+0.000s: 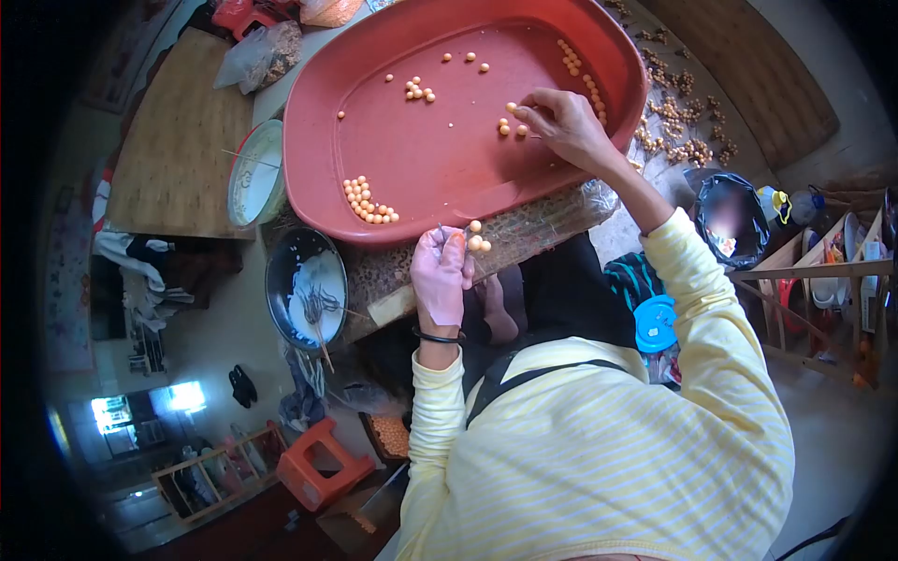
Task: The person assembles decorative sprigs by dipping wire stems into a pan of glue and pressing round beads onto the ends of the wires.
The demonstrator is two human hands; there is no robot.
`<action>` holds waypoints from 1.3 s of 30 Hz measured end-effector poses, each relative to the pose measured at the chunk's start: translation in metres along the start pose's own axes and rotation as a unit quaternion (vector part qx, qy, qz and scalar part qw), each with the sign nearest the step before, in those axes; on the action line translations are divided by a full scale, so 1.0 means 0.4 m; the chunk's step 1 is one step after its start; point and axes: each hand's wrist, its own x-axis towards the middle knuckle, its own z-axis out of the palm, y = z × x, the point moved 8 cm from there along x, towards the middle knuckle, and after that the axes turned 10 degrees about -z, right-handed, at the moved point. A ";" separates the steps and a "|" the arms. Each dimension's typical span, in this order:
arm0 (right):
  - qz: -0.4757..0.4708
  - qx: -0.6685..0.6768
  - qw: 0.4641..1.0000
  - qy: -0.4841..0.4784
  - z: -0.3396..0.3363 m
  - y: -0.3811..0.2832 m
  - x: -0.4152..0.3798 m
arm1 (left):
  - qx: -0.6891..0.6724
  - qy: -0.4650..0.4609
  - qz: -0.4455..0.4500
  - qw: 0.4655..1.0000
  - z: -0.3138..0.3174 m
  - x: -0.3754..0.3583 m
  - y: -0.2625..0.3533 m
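Observation:
My left hand (pixel 440 279), pinkish over the palm and fingers, is closed on a thin-stemmed sprig of orange balls (pixel 475 236) at the near rim of a big red plastic tub (pixel 313 159). Over the tub floor, my right hand (pixel 569 129) reaches in with thumb and fingers pinched at an orange ball (pixel 512 107). Beside those fingertips lie a few more loose balls (pixel 504 130). A cluster of orange balls (pixel 369 201) rests in the tub's near left corner, a smaller group (pixel 416 91) toward the back, and a row (pixel 591 86) along the right wall.
Left of the tub stand a basin of white liquid (pixel 257 173) and a dark pan (pixel 281 271) holding white paste and thin wires. Many ball sprigs (pixel 673 117) lie to the right, near a black-bagged bin (pixel 732 215). A red stool (pixel 323 465) stands lower left.

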 end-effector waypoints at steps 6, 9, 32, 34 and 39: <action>0.105 0.147 0.979 -0.093 0.045 -0.018 -0.029 | 0.019 -0.003 -0.012 1.000 -0.001 0.001 -0.004; 0.004 -0.029 0.988 -0.151 0.052 -0.047 -0.020 | 0.027 -0.004 -0.016 0.999 0.001 0.002 -0.005; 0.208 0.690 0.693 -0.011 0.121 -0.120 -0.148 | 0.068 0.012 0.003 0.998 0.014 -0.041 0.064; 0.215 0.701 0.680 -0.019 0.131 -0.131 -0.160 | 0.079 0.017 0.007 0.997 0.020 -0.051 0.078; 0.213 0.696 0.685 -0.037 0.147 -0.140 -0.180 | 0.121 0.037 0.044 0.991 0.036 -0.069 0.111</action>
